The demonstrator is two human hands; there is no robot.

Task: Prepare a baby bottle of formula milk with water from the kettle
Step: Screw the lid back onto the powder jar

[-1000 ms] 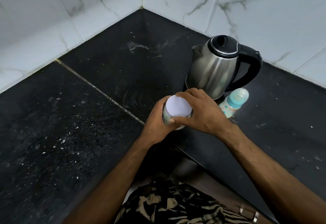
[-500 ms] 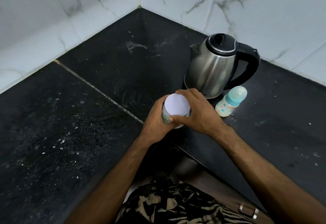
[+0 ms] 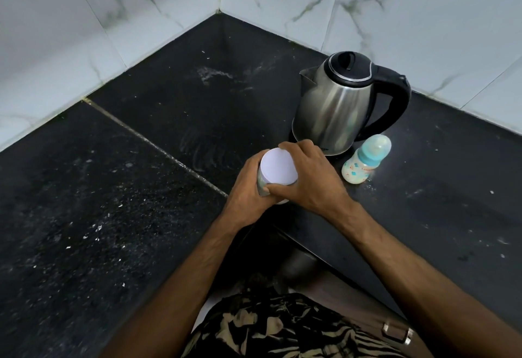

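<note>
A formula tin (image 3: 262, 184) with a white lid (image 3: 278, 167) stands upright near the counter's front edge. My left hand (image 3: 247, 191) grips its side. My right hand (image 3: 308, 178) curls over the lid's rim, thumb at the front and fingers round the back. Just behind them stands a steel kettle (image 3: 336, 106) with a black lid and handle, spout pointing left. A small baby bottle (image 3: 365, 161) with a light blue cap stands capped to the right of my right hand, in front of the kettle's handle.
The black stone counter (image 3: 141, 182) fills an inside corner between white marble-tiled walls (image 3: 135, 13). A seam crosses the counter from the left wall toward my hands. White specks are scattered on the left slab. Patterned clothing shows below the counter edge.
Both hands keep their grip on the tin and lid; nothing on the counter has moved. Only the camera has shifted slightly.
</note>
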